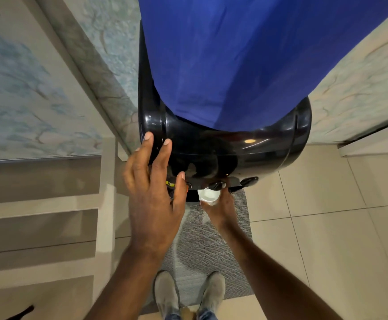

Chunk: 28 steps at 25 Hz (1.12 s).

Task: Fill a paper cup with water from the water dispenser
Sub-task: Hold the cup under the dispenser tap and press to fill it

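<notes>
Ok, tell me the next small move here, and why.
Probably press the tap lever with the left hand. The right hand already holds the paper cup just beneath that lever, while the left hand is open and empty beside the dispenser front.

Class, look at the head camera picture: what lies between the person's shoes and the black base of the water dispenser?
In the head view, a grey woven mat covers the floor between the shoes and the water dispenser. Both forearms reach over it.

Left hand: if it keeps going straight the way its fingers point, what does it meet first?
Probably the water dispenser: the left hand points at its glossy black front, fingertips seemingly at the surface already, though depth is unclear.
</notes>
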Each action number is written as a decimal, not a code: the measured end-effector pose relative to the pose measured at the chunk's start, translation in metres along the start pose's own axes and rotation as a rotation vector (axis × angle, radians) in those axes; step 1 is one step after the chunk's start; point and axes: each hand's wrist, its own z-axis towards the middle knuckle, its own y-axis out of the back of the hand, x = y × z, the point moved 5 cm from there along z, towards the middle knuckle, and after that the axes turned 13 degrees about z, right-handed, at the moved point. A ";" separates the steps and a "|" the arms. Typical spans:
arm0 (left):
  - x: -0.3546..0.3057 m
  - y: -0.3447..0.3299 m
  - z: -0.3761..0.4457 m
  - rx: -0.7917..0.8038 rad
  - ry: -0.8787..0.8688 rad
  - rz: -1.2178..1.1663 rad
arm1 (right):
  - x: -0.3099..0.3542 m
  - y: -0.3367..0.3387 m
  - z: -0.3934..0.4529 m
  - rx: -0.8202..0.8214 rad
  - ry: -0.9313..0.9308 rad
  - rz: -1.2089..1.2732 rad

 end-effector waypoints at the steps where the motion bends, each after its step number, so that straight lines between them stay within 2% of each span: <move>1: 0.000 -0.001 0.000 -0.005 -0.004 -0.001 | -0.001 -0.002 0.001 0.002 0.005 0.014; 15: 0.001 0.005 0.002 -0.042 -0.032 -0.002 | -0.011 -0.011 0.008 -0.014 0.027 -0.015; 19: 0.002 0.005 0.002 -0.032 -0.033 0.003 | -0.014 -0.006 -0.005 0.014 -0.039 0.038; 23: 0.001 0.007 0.002 -0.009 -0.034 0.013 | -0.004 0.012 -0.045 -0.045 -0.099 0.192; 28: 0.000 0.006 0.001 0.026 -0.015 0.005 | 0.036 0.035 -0.089 -0.201 -0.060 0.591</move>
